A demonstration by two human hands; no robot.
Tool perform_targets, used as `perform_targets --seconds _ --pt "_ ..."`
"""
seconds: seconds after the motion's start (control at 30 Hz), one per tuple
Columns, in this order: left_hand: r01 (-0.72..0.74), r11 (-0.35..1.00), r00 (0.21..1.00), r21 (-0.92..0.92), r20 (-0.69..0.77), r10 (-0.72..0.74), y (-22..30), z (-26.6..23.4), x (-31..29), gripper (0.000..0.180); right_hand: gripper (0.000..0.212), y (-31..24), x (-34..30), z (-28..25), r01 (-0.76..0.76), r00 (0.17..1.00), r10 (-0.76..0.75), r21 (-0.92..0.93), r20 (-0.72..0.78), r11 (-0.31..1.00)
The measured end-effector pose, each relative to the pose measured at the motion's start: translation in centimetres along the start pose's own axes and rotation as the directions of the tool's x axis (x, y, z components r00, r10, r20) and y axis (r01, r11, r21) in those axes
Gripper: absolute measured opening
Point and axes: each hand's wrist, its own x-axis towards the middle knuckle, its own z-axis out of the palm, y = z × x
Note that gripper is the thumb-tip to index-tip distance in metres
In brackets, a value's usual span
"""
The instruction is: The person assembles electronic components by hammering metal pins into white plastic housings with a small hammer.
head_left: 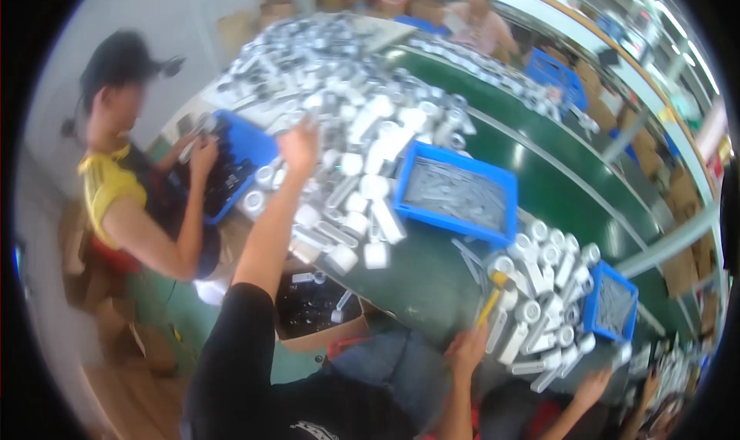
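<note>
My left hand (299, 145) is stretched far forward over the big pile of white plastic parts (378, 124), each with a round head and a straight handle. Motion smears its fingers, so whether it grips a part cannot be made out. Near the table's front edge, my right hand (467, 349) is closed round the lower end of a yellow stick-like tool (489, 305) with a wider top. That tool stands tilted beside a smaller heap of the same white parts (532, 313). Thin grey strips (467, 259) lie on the green table just beyond it.
A blue bin (512, 209) of grey strips stands mid-table, a smaller blue bin (634, 316) farther right. Below the left arm sits a cardboard box (324, 336) with dark contents. One co-worker (127, 185) works at left by a blue tray (258, 143); another's hand (592, 386) is at right.
</note>
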Motion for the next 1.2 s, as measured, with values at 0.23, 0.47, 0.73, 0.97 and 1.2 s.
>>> perform_targets --seconds 0.23,0.47,0.73,0.97,1.2 --pt "-0.320 0.913 0.932 0.252 -0.092 0.351 1.9 3.3 1.7 0.061 0.068 -1.8 -1.2 -0.6 0.228 0.951 -0.279 -0.308 -0.133 0.924" --pt "-0.443 0.018 0.092 -0.896 -0.025 0.995 27.4 -6.7 -20.9 0.052 0.053 -1.8 -7.5 -6.0 0.023 0.806 -0.359 -0.580 -0.470 0.814" --pt "-0.466 -0.083 -0.321 -0.881 0.081 0.943 34.5 -5.9 -29.2 0.068 0.052 -3.2 -11.0 -7.9 -0.006 0.861 -0.257 -0.514 -0.439 0.858" --pt "-0.288 -0.072 0.085 -0.955 -0.100 0.991 29.9 -8.8 -28.1 0.053 0.052 -7.9 -4.2 -5.3 -0.162 0.898 0.191 0.105 -0.397 0.981" --pt "-0.588 -0.133 0.263 -0.798 -0.343 0.902 15.6 -8.5 -26.9 0.038 0.034 -9.0 0.8 -2.9 -0.335 0.942 0.298 0.405 0.154 0.851"
